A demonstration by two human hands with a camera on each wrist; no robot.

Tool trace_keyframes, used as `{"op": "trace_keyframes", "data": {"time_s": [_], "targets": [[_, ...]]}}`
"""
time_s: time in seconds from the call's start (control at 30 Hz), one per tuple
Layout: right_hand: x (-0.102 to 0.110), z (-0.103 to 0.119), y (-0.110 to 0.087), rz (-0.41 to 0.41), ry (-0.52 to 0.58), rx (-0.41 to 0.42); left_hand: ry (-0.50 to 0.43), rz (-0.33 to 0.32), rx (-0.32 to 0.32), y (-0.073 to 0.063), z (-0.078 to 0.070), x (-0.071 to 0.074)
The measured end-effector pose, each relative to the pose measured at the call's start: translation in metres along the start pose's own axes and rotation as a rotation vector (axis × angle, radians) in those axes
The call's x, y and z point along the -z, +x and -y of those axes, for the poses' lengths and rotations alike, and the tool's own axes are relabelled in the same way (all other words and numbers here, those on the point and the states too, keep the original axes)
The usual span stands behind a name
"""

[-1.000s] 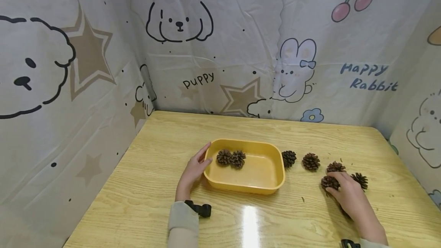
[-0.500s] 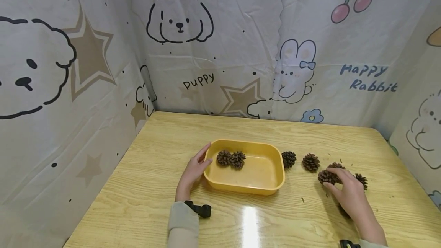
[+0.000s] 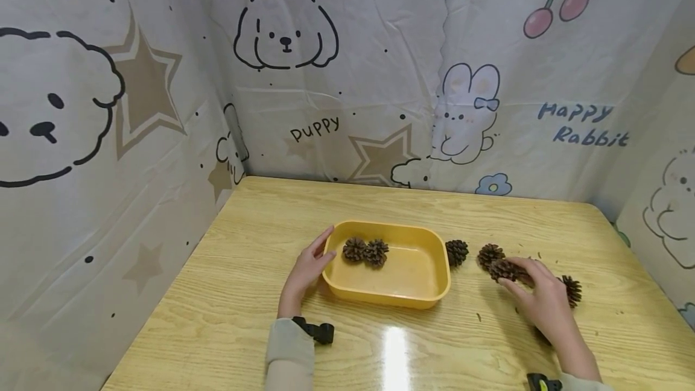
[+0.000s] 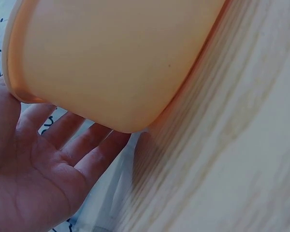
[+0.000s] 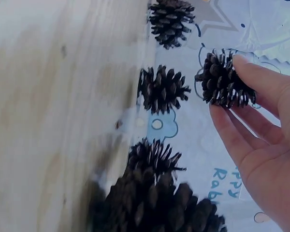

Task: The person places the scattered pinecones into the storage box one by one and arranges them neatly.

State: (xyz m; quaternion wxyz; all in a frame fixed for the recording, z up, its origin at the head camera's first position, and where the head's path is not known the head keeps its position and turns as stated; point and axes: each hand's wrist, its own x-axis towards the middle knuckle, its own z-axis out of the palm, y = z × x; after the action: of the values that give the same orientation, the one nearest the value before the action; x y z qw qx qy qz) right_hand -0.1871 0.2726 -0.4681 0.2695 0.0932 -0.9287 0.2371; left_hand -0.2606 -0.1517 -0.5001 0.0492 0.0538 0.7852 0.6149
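Note:
My right hand [image 3: 545, 294] pinches a brown pine cone [image 5: 224, 79] between thumb and fingers, above the table. In the head view this cone overlaps another pine cone [image 3: 490, 254] standing behind it. My left hand [image 3: 305, 267] holds the left end of a yellow plastic tub [image 3: 389, 295], thumb over the rim and fingers along the outer wall, as the left wrist view [image 4: 43, 154] shows. Two pine cones [image 3: 365, 251] lie side by side in the tub's left part.
A pine cone [image 3: 456, 252] stands by the tub's right end. Another pine cone [image 3: 571, 290] shows past my right hand, and a dark cone is mostly hidden beneath it. Small scale bits lie on the wooden table [image 3: 217, 318]. A printed curtain [image 3: 347, 77] hangs behind.
My right hand has lifted the pine cone from the group on the right and carried it left. The left hand and the tub have stayed in place.

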Motion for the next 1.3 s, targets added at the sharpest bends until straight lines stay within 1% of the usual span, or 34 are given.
{"op": "trace_keyframes", "data": {"time_s": [0.33, 0.47, 0.63, 0.7, 0.87, 1.07, 1.3], "targets": [[-0.011, 0.022, 0.013, -0.001, 0.097, 0.008, -0.025, 0.005, 0.002, 0.001, 0.001, 0.000], [-0.016, 0.030, 0.019, -0.019, 0.117, 0.048, -0.028, 0.003, 0.001, 0.002, 0.002, 0.000], [-0.026, 0.038, 0.026, -0.056, 0.132, 0.125, -0.017, -0.001, -0.007, 0.002, 0.002, 0.000], [-0.030, 0.041, 0.029, -0.056, 0.150, 0.146, -0.014, -0.001, -0.009, 0.002, 0.002, 0.001], [-0.042, 0.052, 0.037, -0.008, 0.185, 0.170, -0.020, 0.003, -0.008, 0.001, 0.001, 0.001], [-0.058, 0.062, 0.044, 0.043, 0.200, 0.226, -0.040, 0.003, -0.002, -0.001, -0.001, 0.000], [-0.074, 0.073, 0.050, 0.119, 0.212, 0.214, -0.037, -0.002, 0.004, -0.001, -0.002, 0.001]]}}
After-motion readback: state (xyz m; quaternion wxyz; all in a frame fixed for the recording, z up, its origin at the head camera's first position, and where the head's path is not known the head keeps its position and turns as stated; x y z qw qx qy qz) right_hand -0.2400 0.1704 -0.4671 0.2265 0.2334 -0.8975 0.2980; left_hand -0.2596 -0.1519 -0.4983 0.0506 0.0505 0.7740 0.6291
